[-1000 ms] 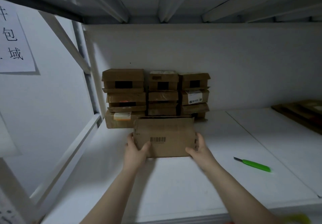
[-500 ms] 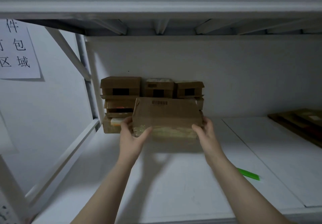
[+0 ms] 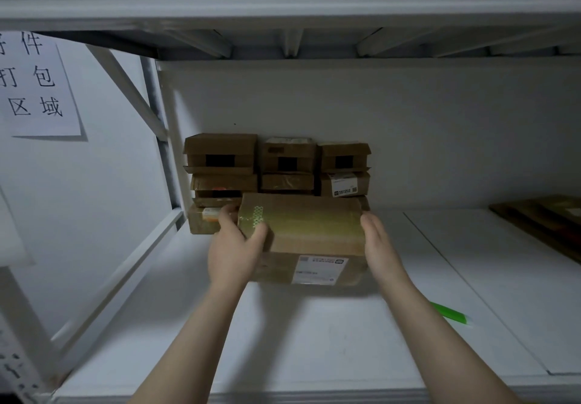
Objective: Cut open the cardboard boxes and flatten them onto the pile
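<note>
A person is holding a taped cardboard box (image 3: 314, 230) between both hands, in front of a stack of small cardboard boxes (image 3: 276, 164) that is standing against the back wall of a white shelf (image 3: 314, 340). The left hand (image 3: 232, 252) is gripping the box's left end, its fingers (image 3: 225, 213) curling round the end and the thumb lying across the shiny tape on top. The right hand (image 3: 380, 246) is pressing flat against the right end, its fingers (image 3: 367, 221) straight. A white shipping label (image 3: 319, 270) is facing the camera. A green utility knife (image 3: 449, 314) is lying on the shelf, partly behind the right forearm. Flattened brown cardboard (image 3: 547, 221) is lying far right. A paper sign (image 3: 37, 89) is hanging on the left wall.
</note>
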